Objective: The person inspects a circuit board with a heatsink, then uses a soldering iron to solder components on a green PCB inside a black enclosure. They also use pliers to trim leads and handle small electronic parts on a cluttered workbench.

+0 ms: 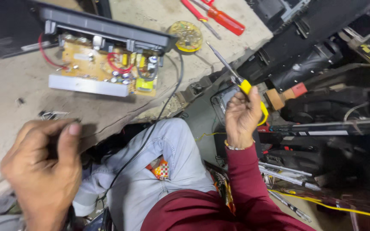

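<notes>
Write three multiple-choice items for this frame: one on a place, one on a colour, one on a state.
1. Where does the circuit board lie?
A. on the concrete slab
B. on the person's knee
C. in the right hand

2. What colour is the handle of the screwdriver that the right hand holds?
A. red
B. yellow
C. green

3. How is the left hand?
A. flat and spread
B. fingers curled, thumb to fingertips
C. gripping a cable

Answers: 1 A, the board rests on the slab beside a dark casing; 2 B, yellow shows above the fist; 3 B, the fingers are pinched together.
</notes>
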